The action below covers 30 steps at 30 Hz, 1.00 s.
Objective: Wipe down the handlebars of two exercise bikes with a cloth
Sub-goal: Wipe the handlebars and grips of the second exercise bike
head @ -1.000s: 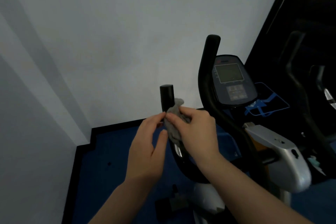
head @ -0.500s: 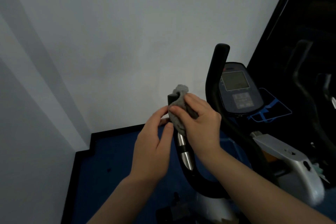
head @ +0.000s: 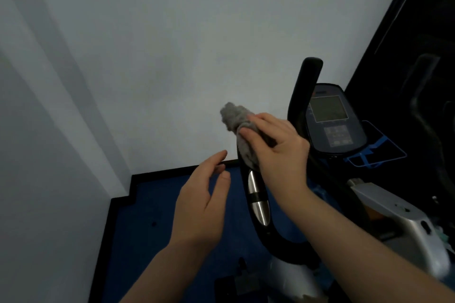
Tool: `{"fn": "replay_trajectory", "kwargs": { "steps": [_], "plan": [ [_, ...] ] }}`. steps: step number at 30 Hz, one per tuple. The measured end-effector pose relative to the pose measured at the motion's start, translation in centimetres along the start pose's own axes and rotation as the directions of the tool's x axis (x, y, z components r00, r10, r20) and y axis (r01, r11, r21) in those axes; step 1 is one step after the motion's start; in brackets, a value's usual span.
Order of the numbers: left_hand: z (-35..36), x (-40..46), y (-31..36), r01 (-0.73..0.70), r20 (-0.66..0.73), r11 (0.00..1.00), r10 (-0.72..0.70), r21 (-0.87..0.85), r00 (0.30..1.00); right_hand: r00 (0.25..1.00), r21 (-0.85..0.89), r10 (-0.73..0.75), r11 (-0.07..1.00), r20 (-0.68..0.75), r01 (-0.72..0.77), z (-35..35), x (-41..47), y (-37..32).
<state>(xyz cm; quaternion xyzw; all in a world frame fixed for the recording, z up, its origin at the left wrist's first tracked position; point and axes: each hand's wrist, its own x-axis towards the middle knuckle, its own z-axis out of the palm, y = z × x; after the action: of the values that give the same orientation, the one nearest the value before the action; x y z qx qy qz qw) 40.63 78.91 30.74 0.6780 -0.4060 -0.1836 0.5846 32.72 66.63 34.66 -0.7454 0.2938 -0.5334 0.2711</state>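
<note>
A grey cloth (head: 237, 122) is wrapped over the top end of the black left handlebar (head: 256, 204) of the near exercise bike. My right hand (head: 278, 147) is closed around the cloth and the bar's tip. Below it the bar's silver pulse sensors show. My left hand (head: 204, 202) hangs just left of the bar, fingers spread, touching nothing. The right handlebar (head: 302, 96) rises beside the console (head: 332, 118). A second bike's dark handlebar (head: 423, 96) shows faintly at the far right.
A white wall stands close behind the bike and along the left side. The floor (head: 152, 216) is blue with a black border. The bike's silver body (head: 398, 224) and a blue wire rack (head: 374, 152) lie to the right.
My right hand has slid the cloth up the left handlebar until it covers the tip. My left hand has come off the bar and opened.
</note>
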Motion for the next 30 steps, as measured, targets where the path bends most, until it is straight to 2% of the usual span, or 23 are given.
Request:
{"fn": "replay_trajectory", "kwargs": {
  "steps": [4, 7, 8, 11, 13, 18, 22, 27, 28, 30],
  "plan": [
    [1.0, -0.5, 0.5, -0.015, 0.012, 1.000, 0.015, 0.002, 1.000, 0.987, -0.037, 0.111, 0.993, 0.115, -0.108, -1.7, -2.0, 0.1],
    [1.9, -0.9, 0.8, -0.045, 0.054, 0.999, 0.044, 0.011, 0.998, 0.931, -0.026, 0.294, 0.955, 0.218, -0.296, -3.2, -3.8, 0.3],
    [2.1, -1.0, 0.8, -0.054, 0.053, 0.998, 0.053, 0.016, 0.997, 0.927, -0.022, 0.304, 0.951, 0.219, -0.307, -3.2, -3.6, 0.3],
    [2.3, -1.1, 1.0, -0.077, 0.051, 0.997, 0.076, 0.010, 0.996, 0.949, -0.017, 0.290, 0.957, 0.122, -0.290, -2.2, -1.7, -0.2],
    [2.2, -1.3, 0.9, -0.086, 0.064, 0.996, 0.086, -0.004, 0.994, 0.952, 0.022, 0.282, 0.958, 0.116, -0.286, -1.6, -1.5, -0.2],
    [2.4, -2.3, 0.2, -0.101, 0.058, 0.995, 0.102, -0.029, 0.993, 0.927, 0.052, 0.252, 0.960, 0.277, -0.276, -3.4, -3.7, 1.2],
    [2.9, -2.9, 0.2, -0.090, 0.031, 0.994, 0.092, -0.057, 0.995, 0.835, -0.010, 0.258, 0.957, 0.486, -0.289, -6.4, -5.2, 1.7],
    [4.2, -4.0, 0.2, -0.080, 0.005, 0.994, 0.081, -0.079, 0.997, 0.702, -0.188, 0.130, 0.982, 0.700, 0.005, -8.5, -5.9, 0.7],
    [4.4, -4.3, 0.2, -0.067, 0.004, 0.994, 0.068, -0.086, 0.998, 0.695, -0.195, 0.120, 0.980, 0.709, 0.030, -8.6, -5.8, 0.5],
    [4.5, -4.6, 0.1, -0.053, -0.012, 0.994, 0.052, -0.095, 0.999, 0.734, -0.153, 0.125, 0.988, 0.668, -0.029, -8.1, -5.7, 0.1]
  ]
}}
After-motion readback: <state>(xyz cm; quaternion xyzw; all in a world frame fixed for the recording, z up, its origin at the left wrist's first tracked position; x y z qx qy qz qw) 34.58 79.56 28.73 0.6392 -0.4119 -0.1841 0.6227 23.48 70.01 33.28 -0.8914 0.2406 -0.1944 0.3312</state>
